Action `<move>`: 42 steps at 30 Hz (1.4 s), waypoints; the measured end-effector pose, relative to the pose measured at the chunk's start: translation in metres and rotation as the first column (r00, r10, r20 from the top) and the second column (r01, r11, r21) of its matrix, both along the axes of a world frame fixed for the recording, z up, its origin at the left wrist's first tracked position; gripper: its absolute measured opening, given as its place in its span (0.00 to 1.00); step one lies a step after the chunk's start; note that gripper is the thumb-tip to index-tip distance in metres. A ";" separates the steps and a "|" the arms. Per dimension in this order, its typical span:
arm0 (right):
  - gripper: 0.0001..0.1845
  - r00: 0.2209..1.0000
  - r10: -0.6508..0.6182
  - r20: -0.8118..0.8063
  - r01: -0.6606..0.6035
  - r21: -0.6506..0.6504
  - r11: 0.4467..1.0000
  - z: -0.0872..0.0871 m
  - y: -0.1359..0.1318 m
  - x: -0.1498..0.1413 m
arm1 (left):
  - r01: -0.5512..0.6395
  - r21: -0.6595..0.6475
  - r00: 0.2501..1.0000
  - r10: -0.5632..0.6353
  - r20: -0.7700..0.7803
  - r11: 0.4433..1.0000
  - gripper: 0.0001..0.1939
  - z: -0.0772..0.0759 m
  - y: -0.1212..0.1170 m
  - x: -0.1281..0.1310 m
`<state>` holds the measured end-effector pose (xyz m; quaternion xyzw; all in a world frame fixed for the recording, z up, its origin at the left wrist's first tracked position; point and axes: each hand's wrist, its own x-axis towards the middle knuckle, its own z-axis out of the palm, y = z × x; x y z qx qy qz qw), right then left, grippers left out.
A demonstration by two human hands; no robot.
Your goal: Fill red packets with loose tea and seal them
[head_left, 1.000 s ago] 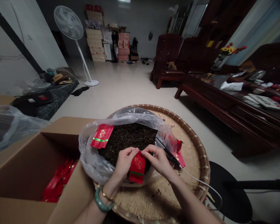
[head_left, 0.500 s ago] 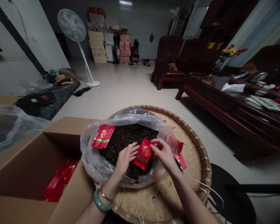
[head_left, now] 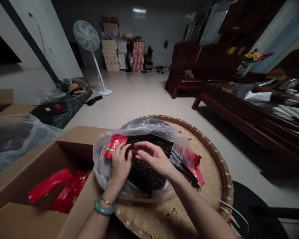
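My left hand (head_left: 121, 163), with a jade bangle and a gold bracelet on its wrist, is over the left side of a clear plastic bag (head_left: 101, 166). Its fingers overlap the right edge of a red packet (head_left: 114, 142) with a green stripe; whether they touch it is unclear. Dark dried tea leaves (head_left: 146, 176) fill the bag. Above them my right hand (head_left: 153, 158) is curved, thumb apart from the fingers, holding nothing. A second red packet (head_left: 49, 184), blurred, is over the open cardboard box (head_left: 83, 199), above several more red packets (head_left: 73, 191).
The bag stands on a round woven bamboo tray (head_left: 214, 156). Black tongs-like tool (head_left: 185, 167) with a white cord leans at the bag's right, beside red packets (head_left: 198, 171). A white fan (head_left: 87, 36) and dark wooden furniture (head_left: 229, 109) stand beyond.
The red packet has left my right hand, and a blurred one now appears over the box. My left hand has moved left toward the packet on the bag. The black tool is more exposed.
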<state>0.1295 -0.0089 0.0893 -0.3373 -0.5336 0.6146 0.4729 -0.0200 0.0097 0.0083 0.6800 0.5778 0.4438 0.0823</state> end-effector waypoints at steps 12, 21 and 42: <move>0.22 0.954 -0.234 0.190 0.261 -0.133 0.956 -0.067 -0.008 0.063 | -0.234 -0.101 0.859 0.157 -0.487 0.967 0.17 0.002 0.035 -0.047; 0.26 0.949 -0.308 0.075 0.314 -0.095 0.945 -0.069 -0.005 0.047 | 0.400 0.123 0.916 -0.390 -0.095 0.908 0.14 0.023 -0.014 -0.006; 0.20 0.659 -0.594 0.462 0.225 0.632 0.741 -0.077 -0.026 0.048 | 0.481 -0.381 0.609 0.012 0.793 0.789 0.31 -0.014 -0.034 0.040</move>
